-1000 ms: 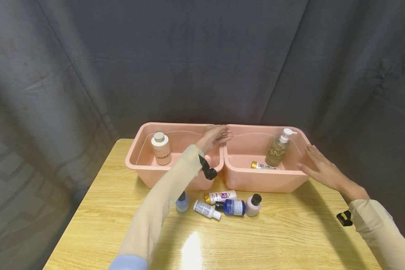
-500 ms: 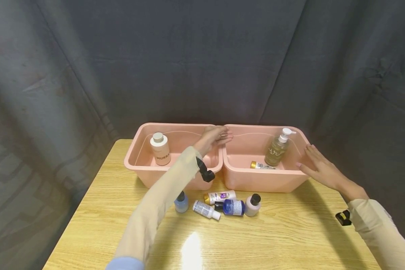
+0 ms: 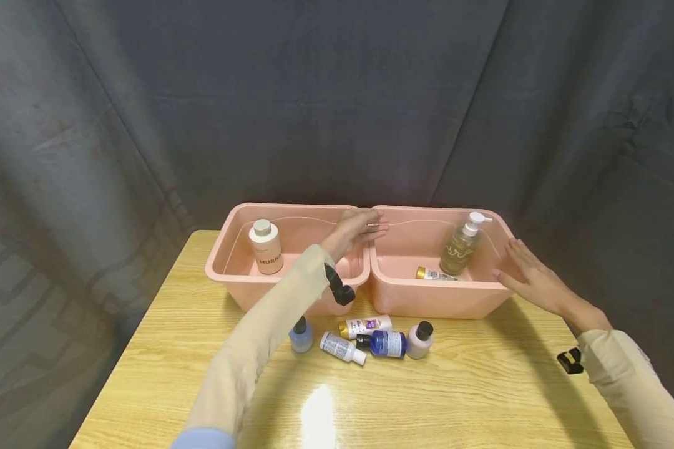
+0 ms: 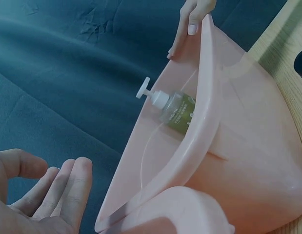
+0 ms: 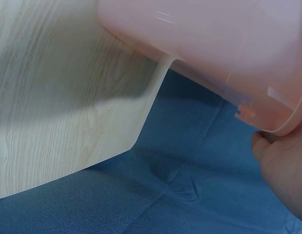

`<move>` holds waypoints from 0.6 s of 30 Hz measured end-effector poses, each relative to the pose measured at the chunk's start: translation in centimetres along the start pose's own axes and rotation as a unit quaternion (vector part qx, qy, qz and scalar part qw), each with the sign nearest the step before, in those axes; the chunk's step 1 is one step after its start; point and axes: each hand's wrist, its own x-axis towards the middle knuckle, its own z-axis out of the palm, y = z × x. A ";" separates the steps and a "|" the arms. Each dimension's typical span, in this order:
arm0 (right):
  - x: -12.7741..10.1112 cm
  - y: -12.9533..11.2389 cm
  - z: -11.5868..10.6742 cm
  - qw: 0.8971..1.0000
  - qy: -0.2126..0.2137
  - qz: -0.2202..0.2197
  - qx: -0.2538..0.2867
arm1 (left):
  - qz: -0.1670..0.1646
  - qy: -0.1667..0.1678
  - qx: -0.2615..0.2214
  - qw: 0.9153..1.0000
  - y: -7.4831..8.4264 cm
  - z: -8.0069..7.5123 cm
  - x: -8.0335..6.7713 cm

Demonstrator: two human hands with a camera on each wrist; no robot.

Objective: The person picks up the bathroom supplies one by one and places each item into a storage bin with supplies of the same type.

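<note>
On the worktop (image 3: 455, 399), the left bin (image 3: 247, 288) and right bin (image 3: 432, 301) adjoin. My right grip (image 3: 538, 289), fingers straight, rests on the latter's right rim, perhaps steadying it; my left grip (image 3: 352, 231), empty, hangs loose-fingered above their join.

I see a dark grey curtain (image 3: 326, 112) hanging in folds behind and beside a light wood table (image 3: 438, 399). A bright patch of glare (image 3: 317, 415) lies on its near part. In my right wrist view, the curtain looks blue and the table paler.
</note>
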 end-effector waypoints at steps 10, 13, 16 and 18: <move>-0.1 -0.1 -0.2 1.000 -0.004 0.008 0.002 | 0.016 -0.016 0.014 1.000 -0.1 0.4 -0.8; -0.2 -0.1 -0.1 1.000 -0.005 0.009 0.002 | 0.020 -0.017 0.025 0.999 -0.1 0.5 -1.1; -0.2 -0.1 -0.1 1.000 -0.004 0.008 0.001 | 0.024 -0.017 0.042 0.999 -0.1 0.6 -1.3; -0.2 -0.1 -0.2 1.000 -0.002 0.005 0.001 | 0.022 -0.017 0.054 0.998 -0.1 0.6 -1.5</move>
